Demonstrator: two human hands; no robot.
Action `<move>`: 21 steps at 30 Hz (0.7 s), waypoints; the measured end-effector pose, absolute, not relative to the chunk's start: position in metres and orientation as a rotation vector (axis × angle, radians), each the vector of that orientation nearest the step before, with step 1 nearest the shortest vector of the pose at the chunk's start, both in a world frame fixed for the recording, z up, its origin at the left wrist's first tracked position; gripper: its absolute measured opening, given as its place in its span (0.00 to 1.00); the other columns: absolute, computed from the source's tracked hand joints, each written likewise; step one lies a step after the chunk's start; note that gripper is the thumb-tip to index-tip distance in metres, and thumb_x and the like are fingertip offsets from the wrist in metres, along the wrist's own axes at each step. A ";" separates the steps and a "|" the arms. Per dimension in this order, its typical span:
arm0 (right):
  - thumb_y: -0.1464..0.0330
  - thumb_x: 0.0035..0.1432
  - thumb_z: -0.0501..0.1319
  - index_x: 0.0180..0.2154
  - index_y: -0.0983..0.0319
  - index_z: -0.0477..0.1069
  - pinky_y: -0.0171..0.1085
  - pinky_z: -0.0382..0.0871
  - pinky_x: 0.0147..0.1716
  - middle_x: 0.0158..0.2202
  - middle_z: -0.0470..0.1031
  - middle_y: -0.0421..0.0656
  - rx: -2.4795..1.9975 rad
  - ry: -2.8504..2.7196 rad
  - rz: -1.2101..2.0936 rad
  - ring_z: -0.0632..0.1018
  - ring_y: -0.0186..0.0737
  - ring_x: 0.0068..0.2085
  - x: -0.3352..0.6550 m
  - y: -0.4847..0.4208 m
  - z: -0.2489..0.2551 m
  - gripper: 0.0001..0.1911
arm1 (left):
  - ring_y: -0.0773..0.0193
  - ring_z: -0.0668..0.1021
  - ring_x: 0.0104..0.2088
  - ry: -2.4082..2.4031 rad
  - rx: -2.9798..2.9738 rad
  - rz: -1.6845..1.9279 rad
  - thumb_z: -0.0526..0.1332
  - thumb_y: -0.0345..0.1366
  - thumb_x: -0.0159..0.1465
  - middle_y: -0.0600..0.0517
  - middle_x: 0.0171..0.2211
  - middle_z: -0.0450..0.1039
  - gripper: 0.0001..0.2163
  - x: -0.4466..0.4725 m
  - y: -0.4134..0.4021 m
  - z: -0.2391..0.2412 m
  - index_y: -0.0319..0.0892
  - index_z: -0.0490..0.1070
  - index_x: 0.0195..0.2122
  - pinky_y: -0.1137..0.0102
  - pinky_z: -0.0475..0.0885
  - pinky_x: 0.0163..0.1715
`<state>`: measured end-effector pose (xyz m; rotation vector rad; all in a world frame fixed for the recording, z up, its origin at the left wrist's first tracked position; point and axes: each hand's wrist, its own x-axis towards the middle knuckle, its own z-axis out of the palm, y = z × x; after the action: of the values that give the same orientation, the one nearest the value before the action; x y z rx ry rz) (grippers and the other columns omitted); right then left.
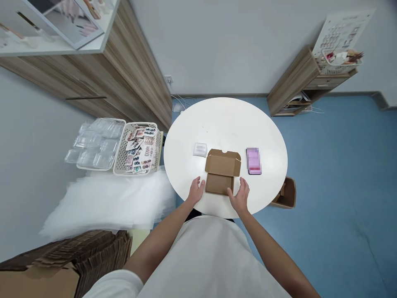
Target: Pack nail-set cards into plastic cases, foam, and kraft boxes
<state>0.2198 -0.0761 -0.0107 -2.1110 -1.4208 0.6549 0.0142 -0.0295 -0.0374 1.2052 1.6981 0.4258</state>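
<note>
A small brown cardboard box [219, 184] lies near the front of the round white table [192, 120], its lid [222, 164] folded back away from me. At the box's left side is my left hand [196, 191], thumb and fingers apart, holding nothing. My right hand [240, 196] is open at the right side, its thumb at the box's front right corner; whether it touches cannot be told. The tray part of the box looks bare inside. A small clear plastic case [200, 149] sits beyond its left side. To the right lies a phone [254, 161] with a blurred pink screen.
Left of the table stand a white basket [117, 169] of nail-tip cards and another [93, 167] of clear cases. White packing sheets [108, 198] and stacked flat cardboard [105, 252] lie nearer me. An open carton [290, 192] stands on the floor at right.
</note>
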 end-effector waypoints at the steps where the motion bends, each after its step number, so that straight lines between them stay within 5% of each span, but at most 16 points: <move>1: 0.59 0.52 0.54 0.59 0.62 0.43 0.55 0.54 0.52 0.58 0.49 0.53 -2.040 -1.466 0.620 0.53 0.53 0.58 0.215 -0.072 -0.004 0.36 | 0.57 0.67 0.52 1.759 1.173 0.463 0.47 0.44 0.64 0.40 0.54 0.60 0.22 0.009 -0.017 -0.036 0.35 0.57 0.54 0.66 0.62 0.50; 6: 0.64 0.54 0.52 0.56 0.61 0.51 0.53 0.56 0.52 0.55 0.56 0.52 -1.751 -1.626 0.640 0.58 0.49 0.57 0.186 -0.038 0.023 0.28 | 0.58 0.71 0.47 1.944 1.069 0.493 0.56 0.44 0.59 0.38 0.51 0.63 0.25 -0.010 0.070 -0.035 0.33 0.56 0.53 0.68 0.63 0.47; 10: 0.65 0.56 0.50 0.54 0.58 0.58 0.45 0.59 0.52 0.52 0.63 0.47 -1.566 -1.616 1.106 0.64 0.43 0.53 0.148 0.008 0.038 0.23 | 0.60 0.72 0.46 1.950 1.071 0.456 0.59 0.46 0.56 0.40 0.50 0.66 0.29 -0.010 0.126 -0.043 0.35 0.56 0.54 0.70 0.63 0.45; 14: 0.55 0.57 0.47 0.60 0.58 0.45 0.45 0.53 0.56 0.62 0.48 0.45 -1.618 -1.254 1.598 0.55 0.43 0.60 0.104 0.060 0.039 0.31 | 0.59 0.72 0.46 1.940 1.152 0.389 0.63 0.48 0.50 0.41 0.47 0.68 0.32 -0.006 0.151 -0.053 0.35 0.59 0.52 0.70 0.63 0.44; 18: 0.48 0.55 0.45 0.62 0.59 0.34 0.49 0.42 0.58 0.65 0.29 0.44 -1.858 -0.999 1.677 0.39 0.46 0.63 0.082 0.099 0.023 0.40 | 0.58 0.72 0.45 1.925 1.255 0.333 0.66 0.46 0.47 0.42 0.45 0.69 0.30 -0.004 0.159 -0.059 0.36 0.62 0.49 0.69 0.63 0.42; 21: 0.49 0.55 0.44 0.62 0.62 0.32 0.49 0.47 0.56 0.64 0.28 0.48 -2.049 -0.884 1.644 0.41 0.49 0.63 0.078 0.114 0.004 0.41 | 0.59 0.72 0.43 1.920 1.211 0.343 0.65 0.45 0.48 0.43 0.43 0.70 0.27 -0.007 0.157 -0.063 0.37 0.64 0.47 0.70 0.64 0.40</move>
<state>0.0781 0.1142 0.0037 -2.0486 -0.8841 1.6436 -0.0070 0.1568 -0.0629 1.2107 1.9198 0.3433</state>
